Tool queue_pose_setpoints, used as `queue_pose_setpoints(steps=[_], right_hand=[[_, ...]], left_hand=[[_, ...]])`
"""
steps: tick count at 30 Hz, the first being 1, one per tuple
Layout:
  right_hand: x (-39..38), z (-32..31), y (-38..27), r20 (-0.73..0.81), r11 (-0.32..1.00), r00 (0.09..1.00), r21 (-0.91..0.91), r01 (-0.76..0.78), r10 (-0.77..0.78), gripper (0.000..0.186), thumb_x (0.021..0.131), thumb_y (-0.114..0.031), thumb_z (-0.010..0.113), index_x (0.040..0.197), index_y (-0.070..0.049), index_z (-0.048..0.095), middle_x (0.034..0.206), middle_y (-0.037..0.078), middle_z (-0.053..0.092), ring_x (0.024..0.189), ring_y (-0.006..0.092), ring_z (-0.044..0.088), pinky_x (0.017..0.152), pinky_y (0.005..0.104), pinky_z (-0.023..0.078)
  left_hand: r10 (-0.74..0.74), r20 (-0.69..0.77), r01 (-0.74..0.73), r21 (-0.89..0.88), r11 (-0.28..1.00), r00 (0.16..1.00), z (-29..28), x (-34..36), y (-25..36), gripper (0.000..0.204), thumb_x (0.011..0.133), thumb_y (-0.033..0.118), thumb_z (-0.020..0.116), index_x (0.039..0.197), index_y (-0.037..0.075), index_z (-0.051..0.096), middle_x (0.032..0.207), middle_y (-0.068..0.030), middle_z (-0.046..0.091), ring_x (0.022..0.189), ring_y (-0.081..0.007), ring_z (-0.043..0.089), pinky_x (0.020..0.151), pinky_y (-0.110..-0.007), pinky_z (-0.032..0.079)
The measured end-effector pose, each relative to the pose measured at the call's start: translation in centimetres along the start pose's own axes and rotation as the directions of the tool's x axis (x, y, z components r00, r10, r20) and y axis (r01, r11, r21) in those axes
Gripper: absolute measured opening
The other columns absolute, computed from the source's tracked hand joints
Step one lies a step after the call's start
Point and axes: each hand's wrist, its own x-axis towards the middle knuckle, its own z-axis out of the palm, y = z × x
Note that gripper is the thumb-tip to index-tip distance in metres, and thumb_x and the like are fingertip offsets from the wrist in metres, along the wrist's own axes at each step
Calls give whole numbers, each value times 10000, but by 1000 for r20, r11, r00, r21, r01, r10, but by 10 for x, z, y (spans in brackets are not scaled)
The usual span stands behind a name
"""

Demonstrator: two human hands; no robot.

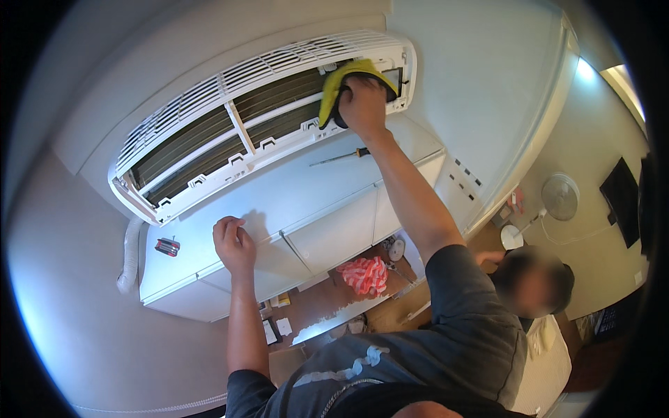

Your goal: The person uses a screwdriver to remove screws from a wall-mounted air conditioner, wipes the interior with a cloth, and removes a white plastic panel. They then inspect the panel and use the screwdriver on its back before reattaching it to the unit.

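Note:
A white wall air conditioner [237, 125] hangs with its dark inner fins exposed. My right hand [362, 104] grips a yellow-and-black cloth [334, 87] against the unit's right end. My left hand [234, 240] holds nothing; its fingers are loosely bent and apart at the front edge of the white cabinet top [202, 244] below the unit. On that top lie a screwdriver [338, 157] with a black-and-orange handle, under the right end of the unit, and a small red-and-black tool [167, 246] left of my left hand.
Another person [529, 285] is at lower right. Beyond are a white fan [559, 196] and a dark screen [619, 202]. A red-and-white striped cloth [362, 277] lies on a brown shelf below the cabinets. A white hose [130, 254] runs down the left side.

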Motion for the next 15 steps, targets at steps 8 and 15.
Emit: queue_pose_setpoints(steps=[8,15], right_hand=[[22,-13,37,-204,966,966,169,193,-158,135,711,23,605,838,-24,608,889,186,658,872,442,605,776,562,475],[144,-15,114,470,939,881,-326,114,56,459,898,-375,644,1269,-107,679,1224,165,722,1147,355,682,972,459,554]], left_hand=[[-23,-9,23,-7,1000,1000,3,-3,0,194,752,-117,588,858,15,682,963,-109,654,893,-309,621,773,-416,502],[-32,41,29,69,997,999,4,-1,1,191,749,-108,584,847,28,676,961,-96,651,910,-301,611,804,-423,486]])
